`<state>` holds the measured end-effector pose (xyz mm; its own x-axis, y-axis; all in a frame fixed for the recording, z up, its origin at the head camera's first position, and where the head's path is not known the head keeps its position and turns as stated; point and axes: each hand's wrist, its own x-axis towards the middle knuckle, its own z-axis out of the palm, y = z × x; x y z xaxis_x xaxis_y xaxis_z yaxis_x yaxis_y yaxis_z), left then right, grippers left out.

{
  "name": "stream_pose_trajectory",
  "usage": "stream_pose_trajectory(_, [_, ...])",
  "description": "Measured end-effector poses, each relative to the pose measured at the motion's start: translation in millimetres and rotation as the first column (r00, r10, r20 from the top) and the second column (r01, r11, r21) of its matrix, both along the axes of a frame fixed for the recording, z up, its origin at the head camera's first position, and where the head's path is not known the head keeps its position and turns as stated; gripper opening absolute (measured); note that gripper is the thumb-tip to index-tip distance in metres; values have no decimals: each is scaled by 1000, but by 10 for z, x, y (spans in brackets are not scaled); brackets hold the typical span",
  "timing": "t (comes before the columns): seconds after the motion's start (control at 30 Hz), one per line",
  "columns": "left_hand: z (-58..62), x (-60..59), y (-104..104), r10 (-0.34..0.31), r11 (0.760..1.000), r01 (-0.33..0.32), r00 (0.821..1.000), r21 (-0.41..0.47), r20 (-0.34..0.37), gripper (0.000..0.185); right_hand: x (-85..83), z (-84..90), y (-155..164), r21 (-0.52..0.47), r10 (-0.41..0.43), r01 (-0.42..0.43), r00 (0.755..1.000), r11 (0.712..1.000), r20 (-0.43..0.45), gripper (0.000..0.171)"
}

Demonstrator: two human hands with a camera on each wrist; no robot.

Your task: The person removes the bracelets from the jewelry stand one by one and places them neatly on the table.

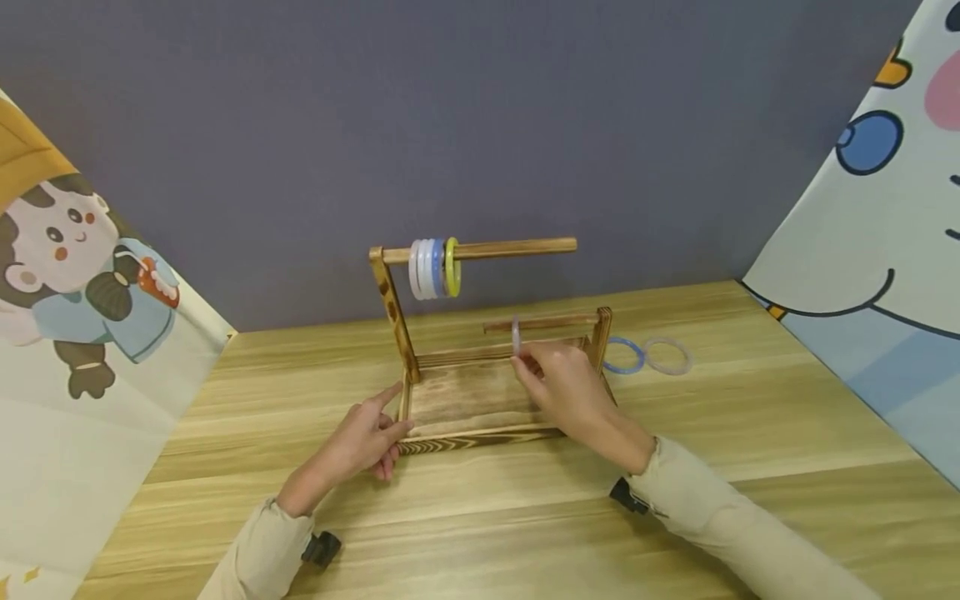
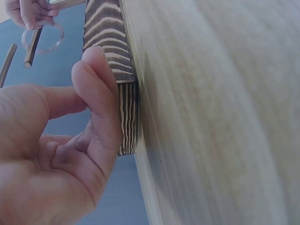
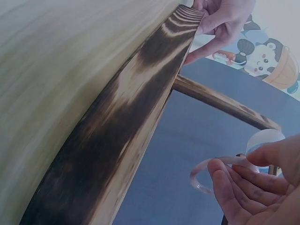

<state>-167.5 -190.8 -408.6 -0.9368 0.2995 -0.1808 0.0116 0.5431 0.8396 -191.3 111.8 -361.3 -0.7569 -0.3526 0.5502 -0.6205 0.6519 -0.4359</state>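
**Right hand (image 1: pixel 572 387) pinches a translucent pale-purple ring (image 1: pixel 516 333) around the round wooden lower bar (image 1: pixel 562 322) of a brown wood-grained rack (image 1: pixel 457 402)**

The pale-purple ring is at the right hand's fingertips, held between thumb and fingers, standing nearly edge-on in the head view. The lower bar passes through it, its free end reaching out to the left of the hand. Just right of these fingers, the bar joins a short wooden post (image 1: pixel 602 331).

The left hand (image 1: pixel 358 440) is at the rack's near left corner, index finger extended and thumb spread, both touching the wood; its other fingers curl below. It has no ring in it.

Above and to the left of the right hand, pale whitish rings (image 1: pixel 422 269), a blue ring (image 1: pixel 438 268) and a bright yellow ring (image 1: pixel 452 267) hang side by side on the longer wooden upper bar (image 1: pixel 517 248). A tall wooden post (image 1: pixel 395 317) carries that bar, beyond the left hand.

To the right of the right hand, past the short wooden post, a loose blue ring (image 1: pixel 642 358) and a loose pale-pink ring (image 1: pixel 688 360) lie next to each other on the light wood-grained bench (image 1: pixel 750 417). A plain grey backdrop (image 1: pixel 480 125) stands beyond both hands.
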Motion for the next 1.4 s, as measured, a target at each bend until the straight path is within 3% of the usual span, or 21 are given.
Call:
stream_pose_trajectory(0.2, [20, -8, 0, -6, 1000, 6, 1000, 1, -4, 73, -25, 14, -110, 5, -2, 2, 1000, 1000, -20, 12])
stream_pose_trajectory(0.47, [18, -13, -6, -8, 1000, 8, 1000, 13, 0, 73, -13, 22, -214, 1, 6, -6, 1000, 1000, 29, 14])
stream_pose_trajectory(0.77, [13, -15, -8, -18, 1000, 18, 1000, 17, 5, 73, 19, 13, -266, -38, 72, -70, 996, 997, 50, 11])
stream_pose_trajectory(1.1, [9, -12, -6, -19, 1000, 19, 1000, 9, 4, 73, 121, -4, -182, -48, 87, -84, 993, 995, 81, 10])
stream_pose_trajectory(1.4, [6, -9, -13, -25, 1000, 25, 1000, 11, 2, 73, 227, -72, 58, -68, 69, -66, 997, 995, 36, 14])
